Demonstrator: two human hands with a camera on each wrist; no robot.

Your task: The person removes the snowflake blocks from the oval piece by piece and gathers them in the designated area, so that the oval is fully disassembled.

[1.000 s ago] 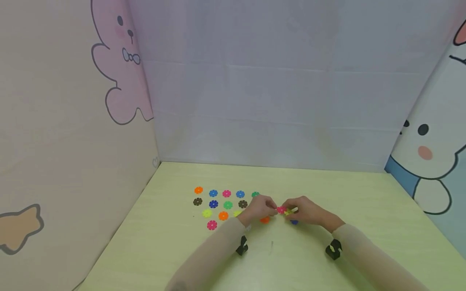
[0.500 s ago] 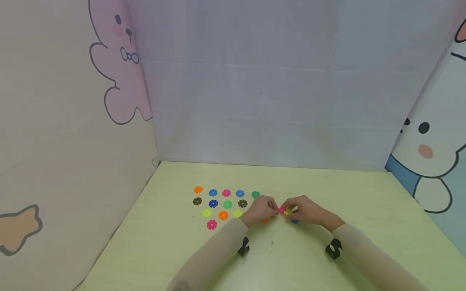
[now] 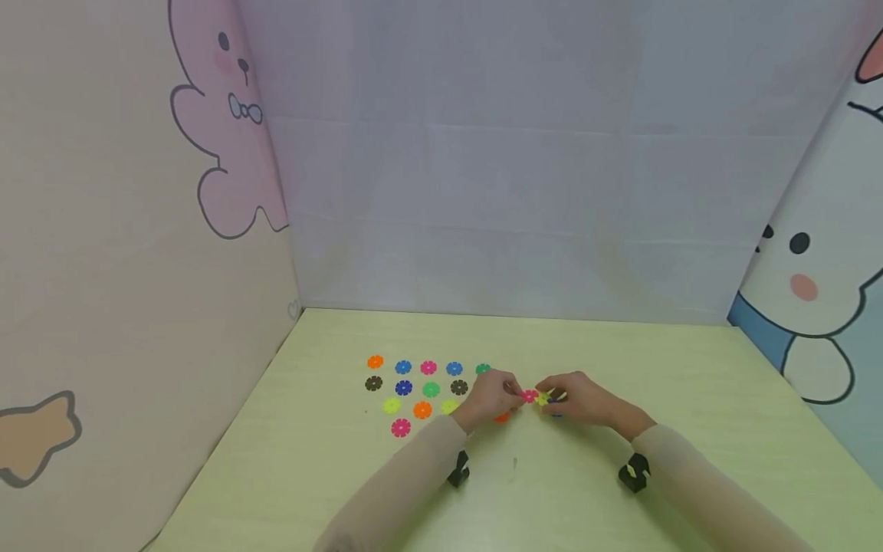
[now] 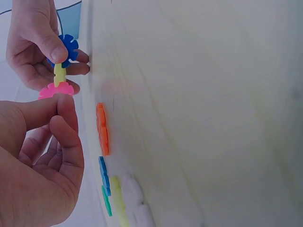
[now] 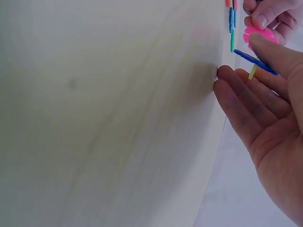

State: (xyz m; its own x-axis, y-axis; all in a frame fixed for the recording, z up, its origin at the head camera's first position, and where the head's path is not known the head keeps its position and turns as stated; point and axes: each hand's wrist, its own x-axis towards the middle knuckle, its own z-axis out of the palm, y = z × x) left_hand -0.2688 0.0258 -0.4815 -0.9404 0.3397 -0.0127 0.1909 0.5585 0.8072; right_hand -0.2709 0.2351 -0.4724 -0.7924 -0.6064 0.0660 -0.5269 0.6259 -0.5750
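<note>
Three notched plastic snowflake discs are joined in a row between the two hands, above the table. My left hand pinches the pink disc at its edge between thumb and finger. A yellow disc links pink to dark blue, standing crosswise to both. My right hand grips the dark blue disc with the thumb over it, and its other fingers are spread loosely near the tabletop. In the right wrist view the dark blue disc is seen edge-on. How deep the slots engage is hidden.
Left of the hands, loose discs lie in rows on the pale wooden table, among them an orange disc, a brown disc and a pink disc. My left forearm covers part of the rows. Fabric walls surround the table.
Both hands stay almost where they were. The joined discs have turned slightly in the fingers, and the pink disc has shifted a little to the left.
</note>
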